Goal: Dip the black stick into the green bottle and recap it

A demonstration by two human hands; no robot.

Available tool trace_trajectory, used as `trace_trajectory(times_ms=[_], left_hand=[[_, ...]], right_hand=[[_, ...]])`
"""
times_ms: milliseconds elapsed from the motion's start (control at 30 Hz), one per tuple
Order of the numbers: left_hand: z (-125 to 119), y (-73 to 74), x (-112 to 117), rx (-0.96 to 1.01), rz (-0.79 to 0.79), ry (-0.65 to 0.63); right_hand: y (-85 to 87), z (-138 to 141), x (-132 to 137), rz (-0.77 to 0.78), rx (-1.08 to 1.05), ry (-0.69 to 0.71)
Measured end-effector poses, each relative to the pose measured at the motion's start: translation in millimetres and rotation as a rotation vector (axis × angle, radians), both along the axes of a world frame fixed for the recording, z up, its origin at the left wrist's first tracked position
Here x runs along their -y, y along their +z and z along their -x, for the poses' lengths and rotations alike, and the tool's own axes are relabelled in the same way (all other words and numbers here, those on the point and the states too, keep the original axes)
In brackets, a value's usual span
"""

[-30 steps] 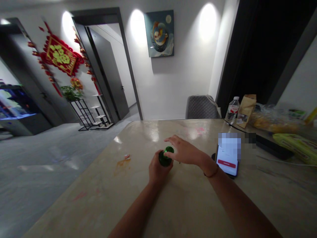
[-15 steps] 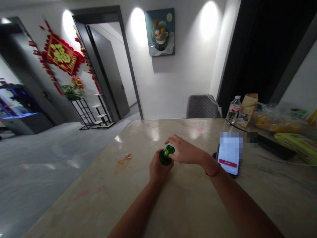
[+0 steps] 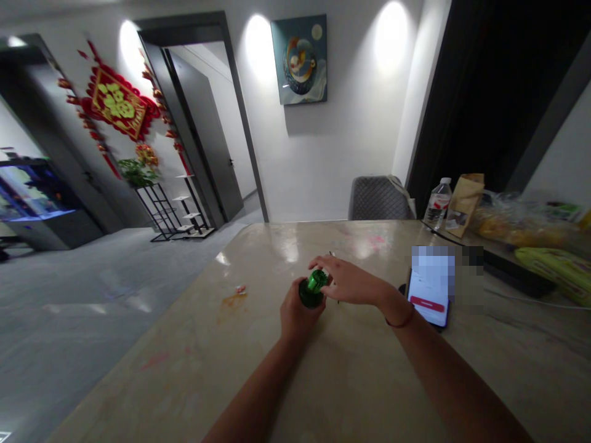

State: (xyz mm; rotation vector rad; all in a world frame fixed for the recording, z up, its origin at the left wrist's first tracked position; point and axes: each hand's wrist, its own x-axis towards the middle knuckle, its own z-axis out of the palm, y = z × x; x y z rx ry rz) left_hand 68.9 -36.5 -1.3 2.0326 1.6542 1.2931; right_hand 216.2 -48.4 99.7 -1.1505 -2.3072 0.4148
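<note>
Gripping the green bottle (image 3: 311,299) over the table (image 3: 207,369) is your left hand's (image 3: 299,315) job: fingers clamped around its body. Base is hidden by that hand, so can't tell if it's resting or lifted. Your right hand (image 3: 353,280) is at the bright green top (image 3: 317,281), thumb on the near side, fingers arched over the far side. Can't tell if they're pinching it.

Risks, my read: smooth body could spin in your left palm if the right twists hard; one-sided push up top could tip it; a slip would send your right fingers off the neck.

Pose: both forearms come in from below and converge at the bottle. Left wrist is low, right wrist higher and bent inward, palm toward the top. Phone (image 3: 428,312) lies beside your right forearm, so watch a wide elbow swing.
</note>
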Motion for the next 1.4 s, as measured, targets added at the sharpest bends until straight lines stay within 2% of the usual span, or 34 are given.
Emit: trace_trajectory(times_ms=[200, 533, 600, 733, 800, 1167, 1233, 1333, 1400], left_hand=[[0.5, -2.2, -1.0, 0.004, -0.018, -0.002], [-0.2, -0.1, -0.3, 0.040, -0.026, -0.022], [-0.2, 0.3, -0.1, 0.041, -0.005, -0.021], [0.3, -0.5, -0.5, 0.042, 0.007, -0.031], [0.3, -0.8, -0.9, 0.040, 0.000, -0.030], [-1.5, 3.1, 1.1, 0.026, 0.022, 0.007], [-1.3, 2.6, 0.8, 0.019, 0.021, 0.006], [-0.9, 0.8, -0.2, -0.003, 0.009, 0.005], [-0.8, 0.2, -0.6, -0.016, 0.005, 0.014]], right_hand=[[3.1, 7.6, 1.1, 0.048, 0.034, -0.165], [1.5, 2.7, 1.0, -0.049, 0.057, 0.130], [1.9, 3.1, 2.6, -0.020, 0.042, 0.076], [2.7, 6.4, 3.5, 0.019, 0.013, -0.159], [3.5, 7.8, 2.9, 0.015, 0.033, -0.210], [3.4, -1.4, 0.3, -0.034, 0.007, 0.013], [3.5, -0.8, 1.3, -0.010, 0.009, -0.031], [3.4, 3.2, 2.5, 0.051, 0.065, -0.214], [2.5, 5.9, 2.1, 0.080, 0.121, -0.286]])
